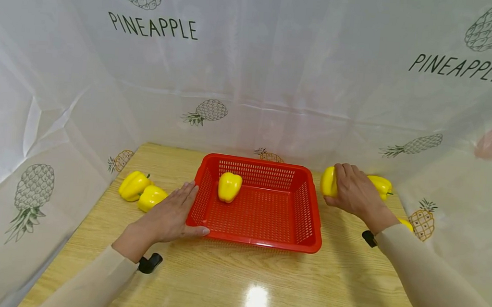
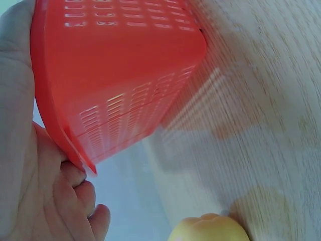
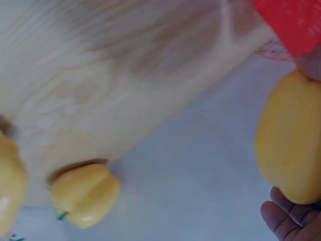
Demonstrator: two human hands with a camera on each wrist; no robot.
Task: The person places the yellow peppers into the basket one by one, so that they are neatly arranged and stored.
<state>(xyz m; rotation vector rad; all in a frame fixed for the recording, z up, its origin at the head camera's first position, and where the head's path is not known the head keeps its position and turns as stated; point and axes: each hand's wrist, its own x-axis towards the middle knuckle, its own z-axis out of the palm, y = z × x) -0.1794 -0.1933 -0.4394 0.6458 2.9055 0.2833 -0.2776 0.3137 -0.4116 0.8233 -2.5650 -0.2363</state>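
Observation:
My right hand [image 1: 353,191] grips a yellow bell pepper [image 1: 328,181] just off the right side of the red basket [image 1: 260,242]. In the right wrist view the thumb and fingertips press on opposite ends of this pepper [image 3: 288,140], which is lifted clear of the table. At the basket's near left corner rests my left hand [image 1: 173,215], fingers straight along the left rim and thumb across the front rim. One yellow bell pepper [image 1: 229,187] stands inside the basket, toward its left back.
Left of the basket lie two yellow bell peppers, one [image 1: 134,186] behind the other [image 1: 152,198]. Another pepper [image 1: 381,186] sits beyond my right hand, and one more [image 1: 406,224] is mostly hidden by the right wrist. A pineapple-print curtain [image 1: 252,77] surrounds the wooden table [image 1: 214,281].

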